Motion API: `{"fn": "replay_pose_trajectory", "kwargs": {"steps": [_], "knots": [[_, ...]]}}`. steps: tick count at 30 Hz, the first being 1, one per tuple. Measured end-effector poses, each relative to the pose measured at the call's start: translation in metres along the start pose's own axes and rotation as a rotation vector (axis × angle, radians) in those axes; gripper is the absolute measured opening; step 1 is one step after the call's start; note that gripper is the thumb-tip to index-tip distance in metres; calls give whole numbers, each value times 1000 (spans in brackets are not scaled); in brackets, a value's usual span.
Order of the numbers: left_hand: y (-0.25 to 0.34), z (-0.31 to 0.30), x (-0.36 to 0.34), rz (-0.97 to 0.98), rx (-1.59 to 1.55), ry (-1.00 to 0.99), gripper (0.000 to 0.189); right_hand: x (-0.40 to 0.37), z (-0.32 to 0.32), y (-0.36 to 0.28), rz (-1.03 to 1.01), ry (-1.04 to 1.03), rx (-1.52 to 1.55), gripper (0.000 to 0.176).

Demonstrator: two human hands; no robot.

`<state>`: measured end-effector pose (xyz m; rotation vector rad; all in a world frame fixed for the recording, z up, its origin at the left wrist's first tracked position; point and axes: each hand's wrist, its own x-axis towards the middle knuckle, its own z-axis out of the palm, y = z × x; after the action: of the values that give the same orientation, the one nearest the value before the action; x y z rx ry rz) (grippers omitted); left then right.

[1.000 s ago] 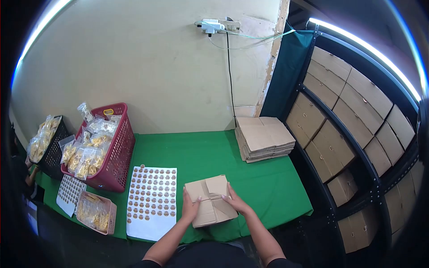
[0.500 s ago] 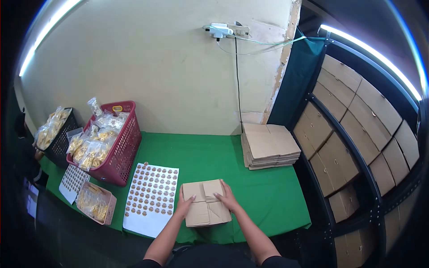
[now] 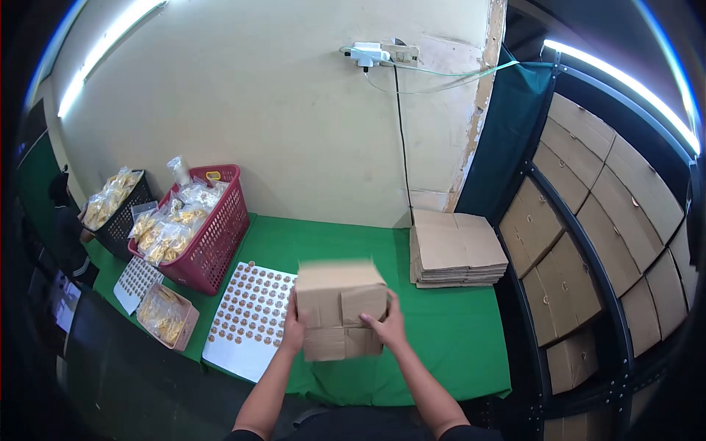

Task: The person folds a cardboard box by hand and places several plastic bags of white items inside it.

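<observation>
I hold a folded-up cardboard box [image 3: 340, 294] above the green table [image 3: 441, 331], tipped so its closed flaps face me. My left hand [image 3: 293, 328] grips its left side and my right hand [image 3: 387, 325] presses on the flaps at its right. The box is blurred with motion. Just left of it lies a white sheet of round brown stickers [image 3: 250, 317].
A stack of flat cardboard blanks [image 3: 457, 246] lies at the back right. A red basket [image 3: 200, 228] of bagged yellow snacks, a black basket [image 3: 114, 209], a small pink tray [image 3: 163, 314] and a second sticker sheet [image 3: 136, 281] sit at left. Shelves of closed boxes [image 3: 588, 213] fill the right. A person [image 3: 66, 228] stands far left.
The box lay flat on the table with both hands pressing its flaps; now it is lifted off the table and tipped up toward me. The view has shifted slightly.
</observation>
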<state>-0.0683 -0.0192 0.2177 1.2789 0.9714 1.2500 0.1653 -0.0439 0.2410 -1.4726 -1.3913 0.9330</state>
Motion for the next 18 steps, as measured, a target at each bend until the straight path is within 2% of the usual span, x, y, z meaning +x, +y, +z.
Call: {"fn": "replay_pose_trajectory", "kwargs": {"steps": [1,2,3,4,5,6,7,9,10,12,15,16,18], "knots": [[13,5,-4,303,-136,16,86,-5,-14,-8,-282,47,206,70],[17,0,-3,386,-42,-5,93,-5,-24,-3,-284,42,208,70],[16,-1,-5,388,-40,-1,93,-7,-34,4,-327,-102,411,68],[12,-1,-8,315,-191,-65,93,-9,-39,10,-367,-245,613,68],[5,0,-12,239,-340,-131,92,-13,-41,20,-371,-246,613,68],[-23,0,-16,147,-310,-36,88,-18,-40,34,-232,-241,779,70],[-50,0,-23,145,-308,-39,88,-24,-38,48,-87,-234,942,73],[-98,3,-34,-4,-296,110,82,-29,-31,76,-80,-171,899,70],[-115,8,-41,-12,-296,113,82,-32,-26,97,-41,-170,744,68],[-139,19,-56,-176,-259,54,81,-43,-10,146,-17,-138,470,63],[-152,32,-80,-300,-250,161,75,-66,4,212,65,-103,528,59],[-167,29,-88,-303,-254,169,75,-73,1,213,69,-110,524,59],[-195,13,-102,-361,-235,154,67,-93,-6,213,238,-169,627,55]]}}
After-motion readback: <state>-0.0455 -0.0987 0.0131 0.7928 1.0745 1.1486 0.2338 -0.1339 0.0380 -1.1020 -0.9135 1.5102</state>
